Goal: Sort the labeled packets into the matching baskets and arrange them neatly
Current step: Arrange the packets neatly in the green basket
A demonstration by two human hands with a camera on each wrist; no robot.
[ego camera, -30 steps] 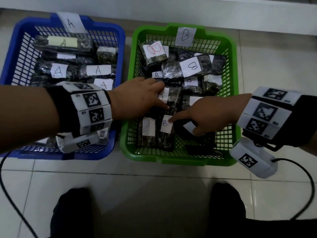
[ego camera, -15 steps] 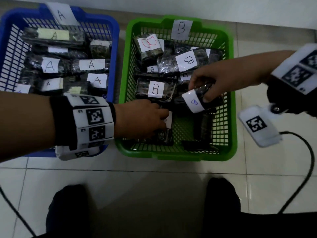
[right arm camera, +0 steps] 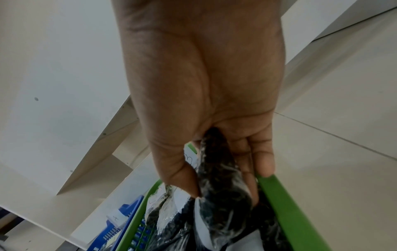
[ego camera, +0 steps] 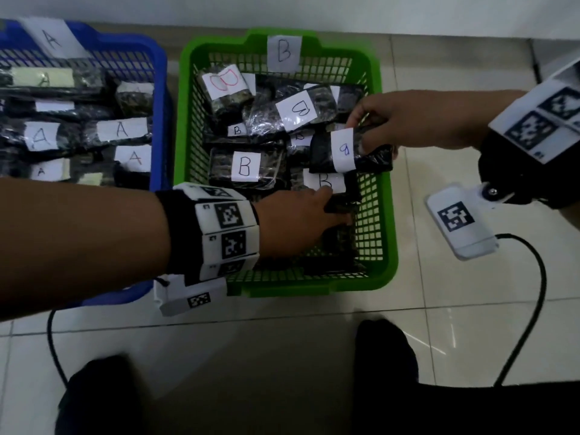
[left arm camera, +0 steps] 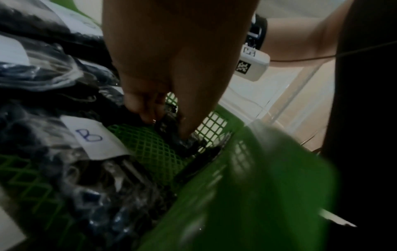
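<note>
The right hand (ego camera: 405, 120), having lifted a B packet (ego camera: 348, 152) from the near part of the green basket (ego camera: 381, 215), is gripping it over the back rows, while the left hand (ego camera: 292, 221) is pinching another dark packet (left arm camera: 182, 135) below, so tidying is continuing

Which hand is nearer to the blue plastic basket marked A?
Left. The left hand works low in the green basket beside the blue plastic basket; the right hand holds a packet at the green basket's far side.
</note>
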